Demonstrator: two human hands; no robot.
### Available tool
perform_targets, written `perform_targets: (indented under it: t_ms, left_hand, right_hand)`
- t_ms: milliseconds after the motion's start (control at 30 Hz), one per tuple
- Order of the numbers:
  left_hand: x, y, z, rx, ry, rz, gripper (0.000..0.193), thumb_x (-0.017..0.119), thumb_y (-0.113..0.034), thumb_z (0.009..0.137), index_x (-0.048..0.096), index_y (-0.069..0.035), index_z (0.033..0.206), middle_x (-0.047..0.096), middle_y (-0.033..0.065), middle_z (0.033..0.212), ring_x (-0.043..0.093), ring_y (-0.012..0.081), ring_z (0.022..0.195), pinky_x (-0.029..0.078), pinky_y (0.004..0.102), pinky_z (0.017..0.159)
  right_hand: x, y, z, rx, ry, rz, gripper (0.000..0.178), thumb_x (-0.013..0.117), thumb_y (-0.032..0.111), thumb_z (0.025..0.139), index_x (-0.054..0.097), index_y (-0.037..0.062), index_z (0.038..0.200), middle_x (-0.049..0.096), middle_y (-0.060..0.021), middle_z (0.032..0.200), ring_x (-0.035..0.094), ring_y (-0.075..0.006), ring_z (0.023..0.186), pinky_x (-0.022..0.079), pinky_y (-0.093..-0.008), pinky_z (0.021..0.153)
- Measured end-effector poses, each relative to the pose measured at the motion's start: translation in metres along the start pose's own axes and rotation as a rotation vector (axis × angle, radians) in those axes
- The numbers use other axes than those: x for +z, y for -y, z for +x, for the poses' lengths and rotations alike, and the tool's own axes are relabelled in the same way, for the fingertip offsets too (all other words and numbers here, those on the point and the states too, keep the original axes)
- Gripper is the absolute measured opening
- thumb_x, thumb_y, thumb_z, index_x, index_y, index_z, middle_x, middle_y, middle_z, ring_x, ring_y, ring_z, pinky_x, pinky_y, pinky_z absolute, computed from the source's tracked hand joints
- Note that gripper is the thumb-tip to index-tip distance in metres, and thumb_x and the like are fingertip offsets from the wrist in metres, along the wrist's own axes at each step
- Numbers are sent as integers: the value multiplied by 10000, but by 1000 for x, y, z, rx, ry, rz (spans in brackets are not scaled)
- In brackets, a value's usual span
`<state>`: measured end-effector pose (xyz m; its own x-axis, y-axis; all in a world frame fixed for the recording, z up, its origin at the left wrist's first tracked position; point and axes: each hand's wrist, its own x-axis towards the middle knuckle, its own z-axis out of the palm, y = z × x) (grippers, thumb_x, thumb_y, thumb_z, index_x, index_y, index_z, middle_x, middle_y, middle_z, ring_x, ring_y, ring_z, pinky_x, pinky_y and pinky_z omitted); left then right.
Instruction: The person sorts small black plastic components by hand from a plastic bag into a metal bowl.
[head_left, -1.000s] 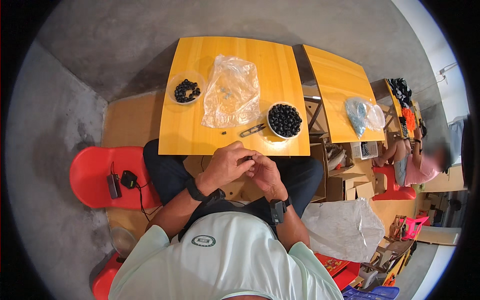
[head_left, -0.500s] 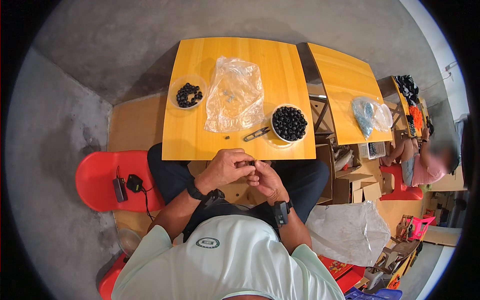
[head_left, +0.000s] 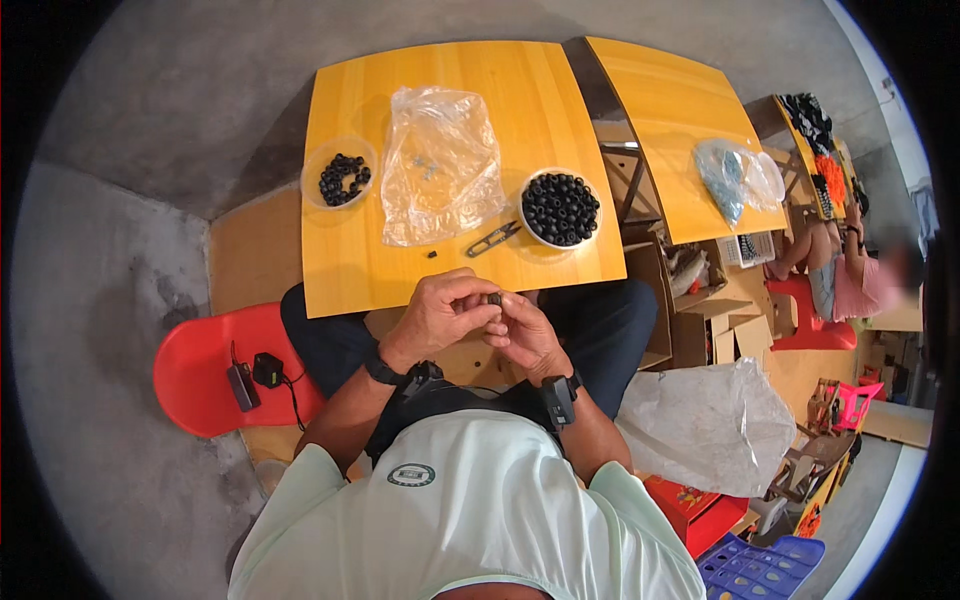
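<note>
Shifted since the earlier frame: the camera's view, turned slightly; items on the surface (head_left: 350, 262) keep their places. Left to right: clear round tub (head_left: 311, 188), partly filled with black beads (head_left: 344, 180). Clear plastic bag (head_left: 440, 195), lying flat, small pale pieces showing. Loose black bead (head_left: 432, 254), below the bag. Left hand (head_left: 438, 320), thumb and finger pinched on a small dark piece (head_left: 494, 299) at the surface's near edge. Thread snips (head_left: 493, 240), blades toward the bag. Right hand (head_left: 527, 332), fingertips pinched on the same piece. Second tub (head_left: 561, 247), heaped with black beads.
</note>
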<state>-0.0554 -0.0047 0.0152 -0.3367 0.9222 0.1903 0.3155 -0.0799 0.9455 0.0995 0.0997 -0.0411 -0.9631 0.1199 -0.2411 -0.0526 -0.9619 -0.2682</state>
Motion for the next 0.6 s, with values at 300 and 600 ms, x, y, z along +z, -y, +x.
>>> perform_targets:
  t_ms: [300,600]
  left_hand:
    - [5,-7,-4,11,9,31,182,753,-33,775,705,-17,950,580,40,711,533,116,600,451,258,561]
    - [0,-10,-6,83,15,243,197,759,-7,761,693,-11,946,573,45,693,549,135,582,444,262,538]
  right_hand:
    - [-1,-6,-7,-26,11,26,329,571,268,1002,597,3,1196,597,14,912,473,-67,711,403,-196,581]
    - [5,-3,-13,-80,-60,-204,277,589,276,1001,651,40,1133,603,32,857,479,-53,711,393,-195,588]
